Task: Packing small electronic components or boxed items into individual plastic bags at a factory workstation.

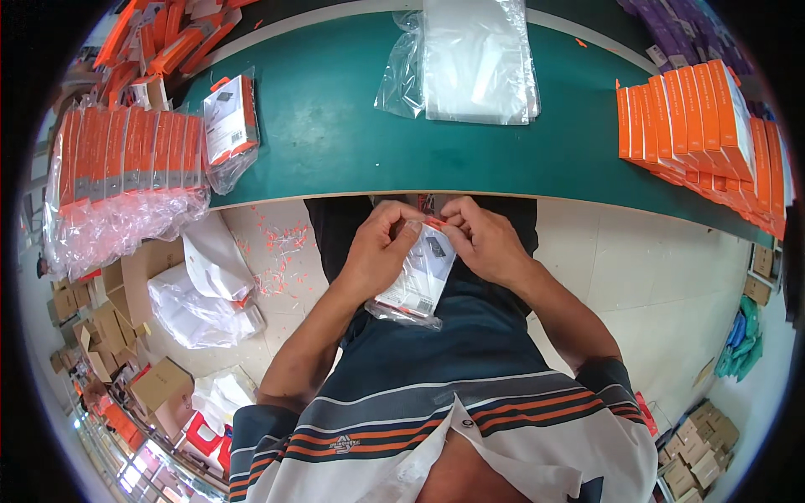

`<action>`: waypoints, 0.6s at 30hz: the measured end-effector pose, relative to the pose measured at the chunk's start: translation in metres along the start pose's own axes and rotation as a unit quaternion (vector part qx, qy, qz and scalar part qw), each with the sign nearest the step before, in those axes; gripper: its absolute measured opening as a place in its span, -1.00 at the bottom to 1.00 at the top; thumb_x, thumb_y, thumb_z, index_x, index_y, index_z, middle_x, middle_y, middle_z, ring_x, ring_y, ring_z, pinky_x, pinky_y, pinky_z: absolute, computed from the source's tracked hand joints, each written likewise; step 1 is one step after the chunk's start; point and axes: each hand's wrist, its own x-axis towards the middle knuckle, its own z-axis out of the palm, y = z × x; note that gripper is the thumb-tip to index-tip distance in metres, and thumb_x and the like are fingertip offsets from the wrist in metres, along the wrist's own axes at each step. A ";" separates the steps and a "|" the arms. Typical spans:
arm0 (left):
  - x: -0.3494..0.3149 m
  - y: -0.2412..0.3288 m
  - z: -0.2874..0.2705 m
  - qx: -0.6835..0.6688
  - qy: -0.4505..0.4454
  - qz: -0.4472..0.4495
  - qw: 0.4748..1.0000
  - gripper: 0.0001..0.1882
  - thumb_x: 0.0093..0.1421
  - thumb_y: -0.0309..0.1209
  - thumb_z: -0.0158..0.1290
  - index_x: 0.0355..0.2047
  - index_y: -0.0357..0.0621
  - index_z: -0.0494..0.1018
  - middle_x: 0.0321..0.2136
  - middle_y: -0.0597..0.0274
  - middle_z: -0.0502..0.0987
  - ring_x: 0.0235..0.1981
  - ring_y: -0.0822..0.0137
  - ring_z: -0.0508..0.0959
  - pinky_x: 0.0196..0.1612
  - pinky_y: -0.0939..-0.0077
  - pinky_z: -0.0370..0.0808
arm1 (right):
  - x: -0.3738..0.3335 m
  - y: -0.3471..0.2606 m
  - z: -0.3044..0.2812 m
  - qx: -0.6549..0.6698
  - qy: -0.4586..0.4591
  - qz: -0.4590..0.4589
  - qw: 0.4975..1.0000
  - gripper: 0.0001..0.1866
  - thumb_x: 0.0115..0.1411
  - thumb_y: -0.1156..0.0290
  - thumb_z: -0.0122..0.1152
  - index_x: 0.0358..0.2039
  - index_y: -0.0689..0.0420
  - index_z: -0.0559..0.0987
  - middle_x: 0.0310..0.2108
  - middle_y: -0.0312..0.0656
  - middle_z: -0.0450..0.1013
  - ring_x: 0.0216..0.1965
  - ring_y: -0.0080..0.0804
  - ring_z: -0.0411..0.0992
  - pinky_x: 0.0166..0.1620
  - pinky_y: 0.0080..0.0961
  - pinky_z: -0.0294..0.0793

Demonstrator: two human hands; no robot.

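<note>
"A green table (327, 163) is spanning the room; where is the wrapped box (419, 281) being held?"

"Before the shirt (453, 344), off the near edge; left hand (379, 251) and right hand (488, 243) are pinching its top. Uneven tugging would be risking split film (407, 316). Bagged boxes (126, 155) are standing leftward."

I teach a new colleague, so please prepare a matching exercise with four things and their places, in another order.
1. Flat clear bags
2. Orange scraps
3. Box between left hand and right hand
4. Purple packages

A. On the floor
B. Upper right of the view
C. In front of the shirt
D. Far middle of the green table

1-D
2-A
3-C
4-B
</note>
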 end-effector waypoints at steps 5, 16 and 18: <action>0.000 0.020 0.004 0.000 -0.013 0.020 1.000 -0.73 0.53 -0.53 0.15 0.18 -0.13 0.45 0.10 0.18 0.59 -0.07 0.50 0.61 -0.01 0.49 0.59 | 0.019 0.004 -0.001 0.062 -0.081 0.139 0.985 -0.83 0.46 0.34 0.31 -0.18 0.19 0.64 -0.32 0.00 0.62 -0.28 0.00 0.62 -0.16 -0.14 0.59; -0.063 0.028 -0.026 -0.119 -0.160 -0.197 0.960 -0.37 0.44 -0.35 0.34 0.41 -0.19 0.35 0.03 0.12 0.69 -0.01 0.39 0.66 0.09 0.39 0.62 | -0.012 -0.006 -0.023 0.067 -0.002 0.090 0.994 -0.83 0.53 0.40 0.26 -0.17 0.25 0.64 -0.37 -0.29 0.53 -0.37 -0.60 0.45 -0.29 -0.44 0.49; -0.058 0.040 -0.029 -0.101 -0.178 -0.202 0.958 -0.33 0.42 -0.36 0.35 0.43 -0.21 0.33 0.07 0.15 0.67 0.03 0.40 0.65 0.13 0.39 0.61 | -0.015 -0.007 -0.024 0.161 -0.009 0.141 0.977 -0.84 0.55 0.43 0.24 -0.18 0.24 0.64 -0.34 -0.32 0.53 -0.32 -0.66 0.45 -0.27 -0.49 0.49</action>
